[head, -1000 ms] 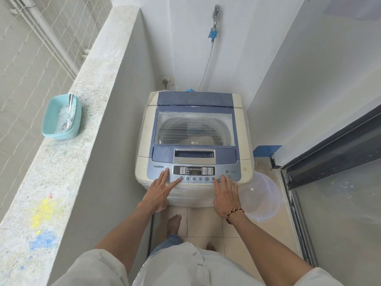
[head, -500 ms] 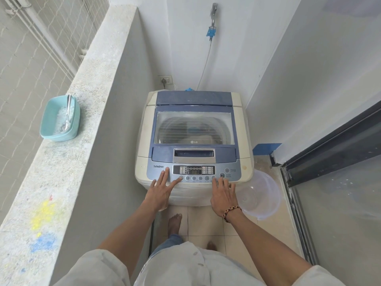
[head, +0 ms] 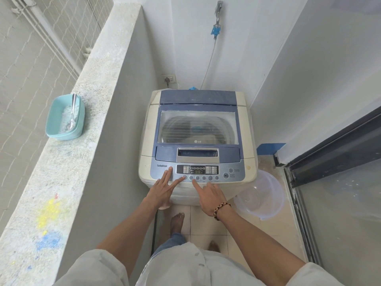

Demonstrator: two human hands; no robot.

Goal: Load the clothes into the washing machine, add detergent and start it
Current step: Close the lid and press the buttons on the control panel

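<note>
A white and blue top-loading washing machine (head: 148, 139) stands against the far wall with its clear lid (head: 198, 129) down; cloth shows dimly through it. The control panel (head: 197, 172) at the front has a lit display. My left hand (head: 165, 189) lies flat on the panel's left side, fingers spread, thumb tip by the leftmost round button. My right hand (head: 208, 196) has its index finger stretched to the row of buttons, other fingers curled, holding nothing. A turquoise tub of white detergent powder (head: 65, 118) with a metal spoon (head: 72, 112) sits on the ledge to the left.
A speckled concrete ledge (head: 61, 172) runs along the left. An upturned clear plastic basin (head: 260, 195) lies on the tiled floor right of the machine. A dark-framed sliding glass door (head: 334, 182) bounds the right. A tap and hose (head: 215, 32) hang on the back wall.
My right hand has shifted left from the start button side and curled into a pointing finger on the button row. The display is lit. My left hand has stayed put.
</note>
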